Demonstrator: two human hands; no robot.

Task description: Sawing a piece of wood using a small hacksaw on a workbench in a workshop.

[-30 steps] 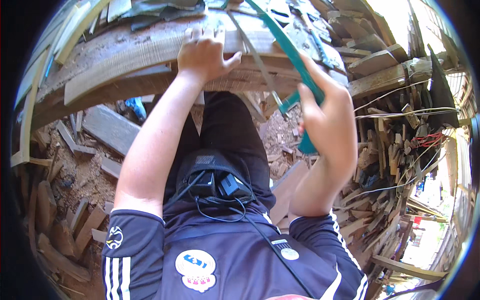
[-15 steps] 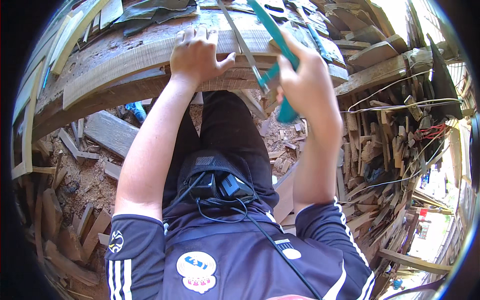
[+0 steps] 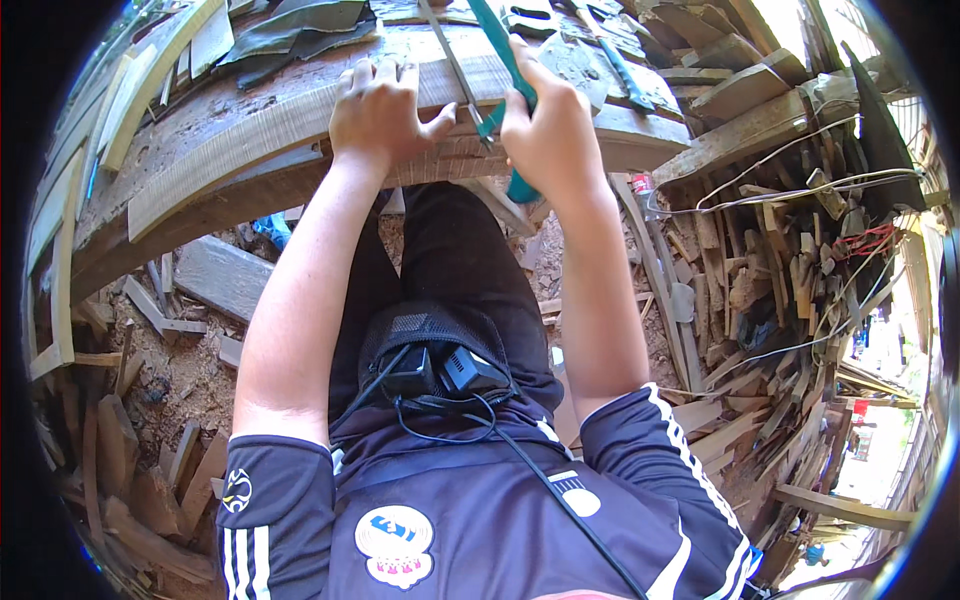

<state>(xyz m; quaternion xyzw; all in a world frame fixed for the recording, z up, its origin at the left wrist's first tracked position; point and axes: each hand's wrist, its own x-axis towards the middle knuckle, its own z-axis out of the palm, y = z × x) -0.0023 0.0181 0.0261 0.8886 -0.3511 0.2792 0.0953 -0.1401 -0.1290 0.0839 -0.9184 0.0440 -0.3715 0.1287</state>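
Observation:
My left hand [image 3: 382, 115] lies on a long, slightly curved strip of pale wood [image 3: 255, 148], fingers over its top and thumb stretched toward the blade. My right hand [image 3: 552, 125] is wrapped round the handle of a teal-framed hacksaw [image 3: 497, 35]. Its thin metal blade [image 3: 447, 48] crosses the strip just right of my left thumb. Whether the teeth are in a cut cannot be made out. Beneath the strip is a thick, worn wooden bench [image 3: 225, 108]. My right hand hides part of the strip's right end.
Dark sheet scraps [image 3: 300, 38] and a teal-handled tool [image 3: 622, 75] lie on the bench's far side. Wood offcuts [image 3: 222, 272] and sawdust cover the floor. A large scrap pile [image 3: 770, 270] fills the right side, with loose wires [image 3: 790, 205] strung across it.
My right hand and the hacksaw have moved left and slightly away from me. My left hand stays pressed on the wood strip.

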